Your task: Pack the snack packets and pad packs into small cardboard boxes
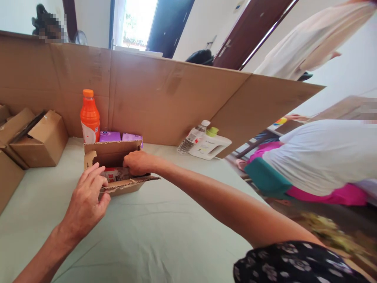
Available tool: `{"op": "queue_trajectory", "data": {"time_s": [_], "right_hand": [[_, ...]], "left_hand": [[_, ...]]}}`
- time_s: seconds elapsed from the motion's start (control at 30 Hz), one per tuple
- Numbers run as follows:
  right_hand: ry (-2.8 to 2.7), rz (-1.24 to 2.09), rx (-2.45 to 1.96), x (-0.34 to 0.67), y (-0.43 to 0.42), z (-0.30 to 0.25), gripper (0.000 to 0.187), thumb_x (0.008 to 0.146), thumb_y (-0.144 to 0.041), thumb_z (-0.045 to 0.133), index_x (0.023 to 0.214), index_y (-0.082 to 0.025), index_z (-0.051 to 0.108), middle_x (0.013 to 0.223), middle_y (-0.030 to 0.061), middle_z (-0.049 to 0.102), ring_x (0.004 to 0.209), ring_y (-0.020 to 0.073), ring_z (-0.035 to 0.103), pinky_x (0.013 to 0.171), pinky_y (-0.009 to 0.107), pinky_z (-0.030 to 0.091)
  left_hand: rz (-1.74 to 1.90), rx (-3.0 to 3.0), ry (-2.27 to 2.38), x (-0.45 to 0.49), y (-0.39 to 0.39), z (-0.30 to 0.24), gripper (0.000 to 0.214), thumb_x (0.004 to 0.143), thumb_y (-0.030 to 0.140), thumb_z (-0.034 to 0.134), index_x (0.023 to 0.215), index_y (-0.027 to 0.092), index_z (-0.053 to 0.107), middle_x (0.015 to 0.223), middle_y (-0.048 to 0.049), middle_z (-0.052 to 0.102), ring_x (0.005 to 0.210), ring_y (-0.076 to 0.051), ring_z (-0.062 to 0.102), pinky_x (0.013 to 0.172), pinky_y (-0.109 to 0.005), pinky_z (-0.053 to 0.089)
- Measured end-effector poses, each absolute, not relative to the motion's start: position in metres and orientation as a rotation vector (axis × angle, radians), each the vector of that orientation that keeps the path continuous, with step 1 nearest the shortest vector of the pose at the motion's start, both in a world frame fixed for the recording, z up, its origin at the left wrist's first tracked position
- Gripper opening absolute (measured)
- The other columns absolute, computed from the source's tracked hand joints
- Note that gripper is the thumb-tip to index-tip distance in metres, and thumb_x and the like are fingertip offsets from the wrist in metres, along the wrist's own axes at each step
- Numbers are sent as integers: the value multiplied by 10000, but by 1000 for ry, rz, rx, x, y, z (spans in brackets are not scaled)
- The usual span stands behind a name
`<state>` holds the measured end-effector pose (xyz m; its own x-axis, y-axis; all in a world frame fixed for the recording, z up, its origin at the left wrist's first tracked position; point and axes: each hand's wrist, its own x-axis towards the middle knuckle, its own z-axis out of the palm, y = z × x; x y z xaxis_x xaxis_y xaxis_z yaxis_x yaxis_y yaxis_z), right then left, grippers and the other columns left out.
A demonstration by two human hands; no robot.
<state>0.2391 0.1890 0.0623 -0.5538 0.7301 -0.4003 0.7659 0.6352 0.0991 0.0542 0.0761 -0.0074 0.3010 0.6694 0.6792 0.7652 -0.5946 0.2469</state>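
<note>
Table (pixel 165 236) fills most of the near scene, w/ a pale green cloth over it. Along its far side stands a tall cardboard panel (pixel 176 98). Beyond the table, far right, a co-worker (pixel 330 153) in a white top bends over, back to the camera. Several cartons (pixel 44 141) crowd the far left, flaps part open.

Open box (pixel 123 191) sits left of the table's middle, its top open; both hands are at it. The person's right hand (pixel 140 163) reaches into its right end, fingers curled at the packet; tips hidden, so can't tell if they pinch it. Left hand (pixel 88 196) is over the box's near left corner, fingers loosely spread, thumb apart, nothing in its grasp; can't tell if it touches the cardboard.

White jug (pixel 206 147) w/ green cap is far right on the table, just beside a clear bottle (pixel 191 139). Orange bottle (pixel 90 114) stands upright nr. the panel, behind the box's left end. Two purple packs (pixel 110 136) lie to its right, also behind the box. Packet (pixel 113 175), clear w/ red label, lies inside the box, btwn the hands.
</note>
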Motion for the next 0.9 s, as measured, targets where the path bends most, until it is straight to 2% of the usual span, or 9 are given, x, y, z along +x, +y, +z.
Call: {"op": "queue_trajectory", "data": {"time_s": [0.2,0.3,0.37,0.43,0.5,0.57,0.67,0.73,0.9], "right_hand": [[2468,-106,1137,235,181,69,271,833,-122,652,1069,-112,786,1086,193,778,1021,301,737,758,318,510],[2546,-56,1190,242,168,79,304,900,-227,652,1160,-102,746,1147,200,759,1066,309,716,815,346,516],[2693,-23,1303,256,156,88,322,953,-284,605,1217,-137,718,1197,171,747,1109,293,695,865,357,514],[2896,-58,1491,277,144,93,282,980,-293,569,1176,-179,735,1175,121,759,1069,258,702,873,348,518],[3064,-237,1679,301,134,89,271,990,-313,543,1100,-195,761,1102,84,782,956,224,721,830,335,534],[3117,-507,1780,322,127,75,337,1004,-374,504,1134,-191,756,1124,84,782,941,222,727,798,338,554],[3115,-882,1759,336,124,43,498,1016,-518,437,1289,-190,693,1297,112,720,1149,270,692,913,408,566],[3118,-1032,1686,336,124,22,599,1018,-606,375,1351,-193,655,1362,123,682,1266,296,634,1034,481,519],[3123,-1115,1608,329,124,-3,702,1012,-680,296,1382,-189,635,1378,141,666,1323,317,590,1109,550,452]], "left_hand": [[-1162,-2534,-1355,44,76,2,139,869,76,482,870,205,533,1310,-146,625,1298,-291,588,1037,-486,544],[-1198,-2504,-1426,43,76,4,123,881,105,506,880,202,583,1443,-155,527,1328,-306,558,1039,-511,538],[-1262,-2476,-1451,42,75,3,109,903,140,535,949,199,615,1527,-159,440,1382,-314,514,1087,-532,506],[-1315,-2454,-1468,41,73,0,122,925,182,560,1027,201,625,1560,-161,400,1416,-308,486,1130,-532,475],[-1338,-2434,-1504,38,72,-5,136,935,222,571,1059,207,626,1552,-158,415,1405,-303,505,1127,-524,482],[-1345,-2427,-1556,36,71,-9,133,939,257,571,1052,217,628,1523,-152,457,1366,-303,548,1091,-524,512],[-1375,-2419,-1617,34,72,-14,136,946,292,565,1049,227,625,1475,-144,527,1302,-297,605,1037,-514,546],[-1390,-2411,-1646,35,73,-15,133,952,306,561,1039,230,627,1453,-138,559,1287,-292,619,1019,-496,554],[-1335,-2436,-1741,35,78,-11,182,978,340,519,1091,245,627,1386,-100,634,1291,-280,616,970,-438,573]]}}
